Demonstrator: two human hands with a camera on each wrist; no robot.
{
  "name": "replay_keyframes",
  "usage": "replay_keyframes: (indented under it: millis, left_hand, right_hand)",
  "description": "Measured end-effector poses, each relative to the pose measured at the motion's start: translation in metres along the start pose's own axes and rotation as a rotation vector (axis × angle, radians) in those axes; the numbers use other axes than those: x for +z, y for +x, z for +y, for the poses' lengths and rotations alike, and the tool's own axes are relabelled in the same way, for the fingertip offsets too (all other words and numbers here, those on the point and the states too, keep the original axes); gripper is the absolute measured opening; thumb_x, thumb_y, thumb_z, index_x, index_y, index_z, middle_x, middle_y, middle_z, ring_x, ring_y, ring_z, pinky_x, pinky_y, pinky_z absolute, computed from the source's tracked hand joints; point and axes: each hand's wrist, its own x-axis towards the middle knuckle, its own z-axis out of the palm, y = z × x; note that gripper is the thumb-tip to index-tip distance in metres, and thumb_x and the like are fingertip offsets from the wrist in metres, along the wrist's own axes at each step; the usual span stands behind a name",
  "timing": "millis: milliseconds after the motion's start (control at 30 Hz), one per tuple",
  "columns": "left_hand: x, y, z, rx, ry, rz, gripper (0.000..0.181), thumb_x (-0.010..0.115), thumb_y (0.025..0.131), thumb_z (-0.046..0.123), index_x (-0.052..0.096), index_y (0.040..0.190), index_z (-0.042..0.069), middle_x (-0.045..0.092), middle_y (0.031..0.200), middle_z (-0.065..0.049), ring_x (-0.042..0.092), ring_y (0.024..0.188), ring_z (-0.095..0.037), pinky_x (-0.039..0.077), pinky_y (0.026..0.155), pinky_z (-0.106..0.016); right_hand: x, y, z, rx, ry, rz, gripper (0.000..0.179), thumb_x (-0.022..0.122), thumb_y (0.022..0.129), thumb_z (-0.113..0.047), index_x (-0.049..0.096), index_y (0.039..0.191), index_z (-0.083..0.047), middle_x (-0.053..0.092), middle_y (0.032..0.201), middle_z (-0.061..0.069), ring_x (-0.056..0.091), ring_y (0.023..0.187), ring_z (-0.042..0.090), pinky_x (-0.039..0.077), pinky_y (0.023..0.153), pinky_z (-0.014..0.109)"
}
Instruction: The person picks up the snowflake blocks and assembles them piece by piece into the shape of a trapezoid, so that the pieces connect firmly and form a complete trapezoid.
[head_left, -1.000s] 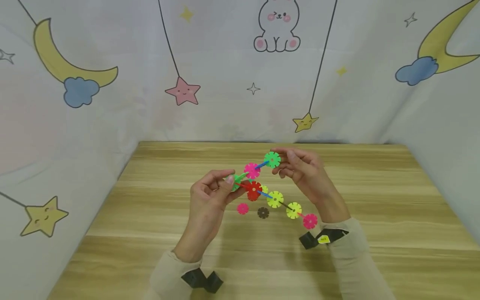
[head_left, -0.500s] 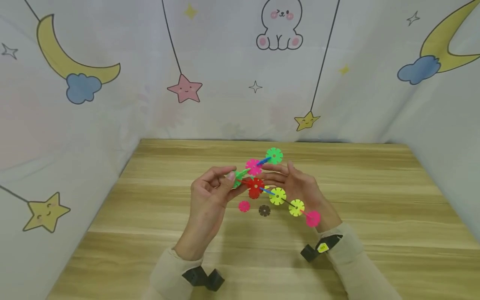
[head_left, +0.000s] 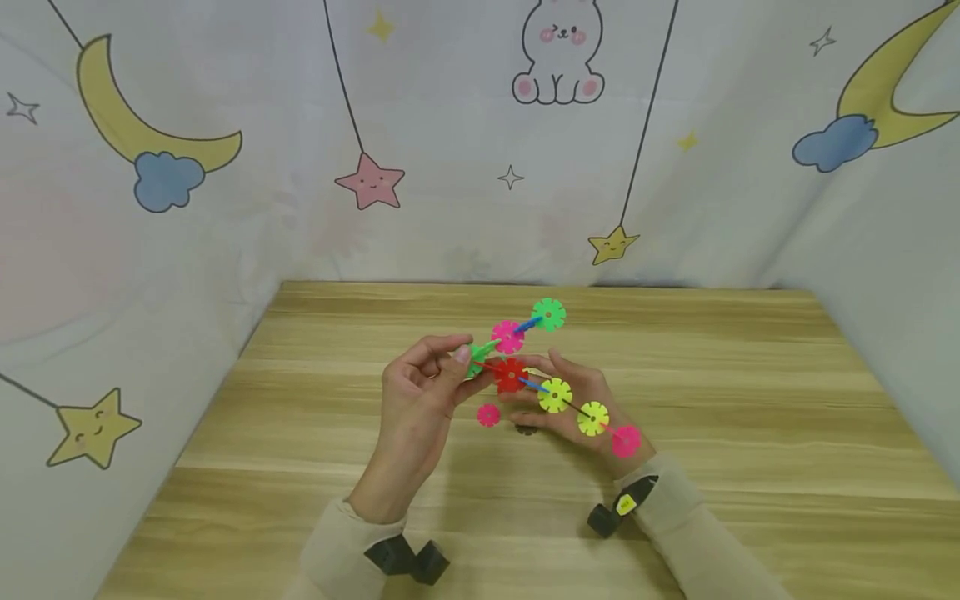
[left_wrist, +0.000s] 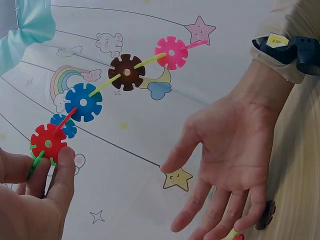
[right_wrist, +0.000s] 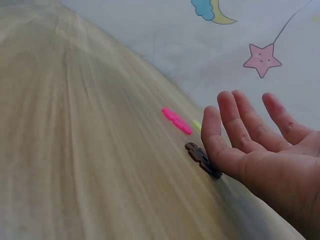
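Observation:
My left hand (head_left: 420,392) pinches a green notched plastic disc (head_left: 476,360) where two strings of interlocking discs meet. One string rises through a pink disc (head_left: 508,337) to a green end disc (head_left: 548,314). The other slopes down through a red disc (head_left: 512,375) and yellow ones to a pink end disc (head_left: 626,442). More linked discs, such as a brown disc (left_wrist: 126,72), show in the left wrist view. Behind the lower string, my right hand (head_left: 590,386) is held with fingers spread, palm bare, close above a loose brown disc (right_wrist: 202,160).
A loose pink disc (head_left: 488,415) lies on the wooden table (head_left: 300,467); a yellow piece (right_wrist: 196,124) shows beside it in the right wrist view. A printed cloth (head_left: 450,125) stands around the table's back and sides. Each wrist wears a black camera (head_left: 408,558).
My right hand has left the green end disc, moving down and toward me to behind the lower string, over the loose brown disc. The left hand keeps its hold almost in place.

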Motion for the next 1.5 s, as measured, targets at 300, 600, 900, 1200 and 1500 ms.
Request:
replay_keyframes:
  millis: [300, 600, 900, 1200, 1500]
  left_hand:
    - [-0.001, 0.0, 0.001, 0.001, -0.001, -0.01, 0.027, 0.063, 0.105, -0.003, 0.079, 0.102, 0.019, 0.063, 0.076, 0.004, 0.07, 0.079, -0.009, 0.067, 0.095, -0.042]
    - [-0.001, 0.0, 0.002, 0.014, -0.007, -0.02, 0.025, 0.063, 0.105, -0.002, 0.078, 0.103, 0.017, 0.072, 0.084, 0.003, 0.08, 0.082, -0.014, 0.068, 0.093, -0.039]
    - [-0.002, 0.001, 0.003, 0.006, -0.006, 0.002, 0.027, 0.063, 0.105, -0.003, 0.079, 0.103, 0.018, 0.071, 0.085, 0.003, 0.077, 0.084, -0.011, 0.068, 0.093, -0.039]
    - [-0.004, 0.0, 0.004, 0.015, -0.018, -0.013, 0.026, 0.062, 0.105, -0.003, 0.078, 0.104, 0.018, 0.072, 0.086, 0.003, 0.081, 0.083, -0.014, 0.068, 0.091, -0.037]
    - [-0.003, 0.0, 0.007, 0.034, -0.023, 0.002, 0.029, 0.062, 0.104, -0.006, 0.079, 0.102, 0.017, 0.074, 0.088, 0.003, 0.076, 0.086, -0.012, 0.068, 0.093, -0.041]
  right_hand:
    - [0.003, 0.021, 0.008, 0.025, 0.095, -0.104, 0.068, 0.037, 0.113, -0.051, 0.028, 0.169, -0.015, 0.055, 0.157, 0.006, 0.022, 0.164, 0.048, 0.021, 0.134, 0.071]
    - [-0.007, 0.034, 0.005, 0.063, 0.01, -0.129, 0.085, 0.042, 0.109, -0.06, 0.018, 0.172, -0.007, 0.038, 0.17, 0.02, 0.027, 0.162, 0.055, 0.019, 0.139, 0.057]
    - [-0.006, 0.039, 0.004, 0.052, 0.056, -0.159, 0.08, 0.033, 0.112, -0.059, 0.013, 0.173, -0.011, 0.044, 0.166, 0.013, 0.025, 0.163, 0.051, 0.014, 0.139, 0.061]
    - [-0.007, 0.049, 0.017, 0.041, 0.147, -0.149, 0.08, 0.043, 0.111, -0.055, 0.017, 0.173, -0.01, 0.039, 0.17, 0.016, 0.024, 0.166, 0.042, 0.012, 0.141, 0.052]
    - [-0.028, 0.05, -0.005, -0.086, -0.068, -0.169, 0.061, 0.014, 0.114, -0.055, 0.034, 0.161, -0.021, 0.056, 0.154, 0.0, 0.057, 0.144, 0.015, 0.049, 0.122, 0.033]
